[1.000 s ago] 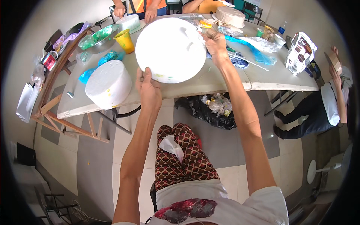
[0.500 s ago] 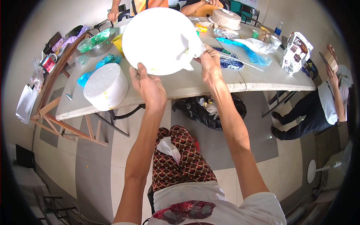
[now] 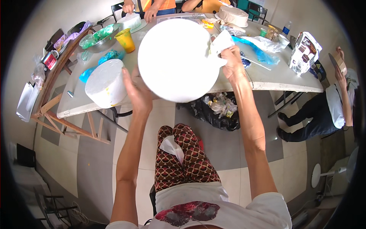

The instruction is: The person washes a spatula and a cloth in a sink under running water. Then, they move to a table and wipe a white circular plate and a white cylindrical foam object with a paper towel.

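A round white board (image 3: 177,61) is held up over the front edge of the table, its flat face toward me. My left hand (image 3: 138,93) supports it at the lower left, thumb raised beside the rim and fingers partly hidden behind. At the right rim, my right hand (image 3: 233,63) is closed on a crumpled white cloth or tissue (image 3: 222,42), pressed against the board's edge. Left of the board, a white foam cylinder (image 3: 106,84) with yellow smears stands near the table edge.
On the table (image 3: 267,82) are a yellow cup (image 3: 126,40), a metal bowl (image 3: 100,46) and a white package (image 3: 304,54). A black rubbish bag (image 3: 198,116) lies beneath. Co-workers are across the table; another person (image 3: 335,103) stands at right.
The board has come down and to the right and tilted differently. My right hand moved right with the cloth; my left hand shifted slightly left. The yellow cup is now more exposed.
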A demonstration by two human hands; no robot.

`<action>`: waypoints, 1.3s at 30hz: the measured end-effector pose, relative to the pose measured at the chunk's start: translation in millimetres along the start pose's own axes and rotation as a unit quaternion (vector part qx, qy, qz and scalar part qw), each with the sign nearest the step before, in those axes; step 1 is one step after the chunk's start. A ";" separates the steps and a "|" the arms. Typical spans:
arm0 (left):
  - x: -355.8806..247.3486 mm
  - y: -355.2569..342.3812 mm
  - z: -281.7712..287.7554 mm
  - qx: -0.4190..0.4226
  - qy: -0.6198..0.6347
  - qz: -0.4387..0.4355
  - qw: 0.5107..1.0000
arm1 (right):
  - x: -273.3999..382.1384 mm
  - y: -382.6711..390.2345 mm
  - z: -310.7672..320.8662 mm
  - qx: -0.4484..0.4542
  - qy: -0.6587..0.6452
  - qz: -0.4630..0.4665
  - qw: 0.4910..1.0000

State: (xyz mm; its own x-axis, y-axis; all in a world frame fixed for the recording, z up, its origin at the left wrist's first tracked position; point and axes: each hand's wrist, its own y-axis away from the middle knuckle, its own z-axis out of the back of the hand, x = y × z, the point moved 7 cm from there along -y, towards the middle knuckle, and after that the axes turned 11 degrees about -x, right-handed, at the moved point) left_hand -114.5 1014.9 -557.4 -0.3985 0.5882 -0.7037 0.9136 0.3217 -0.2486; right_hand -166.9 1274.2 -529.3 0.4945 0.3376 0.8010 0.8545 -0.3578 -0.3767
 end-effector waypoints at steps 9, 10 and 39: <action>-9.2 -3.9 -9.8 -0.071 -0.142 0.004 0.987 | 4.9 5.8 -26.5 0.037 0.117 0.036 0.992; -11.2 -4.7 -10.6 -0.067 -0.128 -0.018 0.989 | 10.4 7.4 -30.0 0.047 0.107 0.058 0.991; 37.9 -51.6 26.2 -0.187 -0.069 -0.113 0.973 | 24.7 22.2 -43.9 -0.007 0.339 0.307 0.889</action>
State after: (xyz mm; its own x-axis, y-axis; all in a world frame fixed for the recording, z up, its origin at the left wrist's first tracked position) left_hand -174.6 1001.2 -588.6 -0.5475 0.3750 -0.7481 0.7011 0.6937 -0.1654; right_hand -142.7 1236.3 -497.5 0.6535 -0.5260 0.5443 0.4517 -0.3061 -0.8380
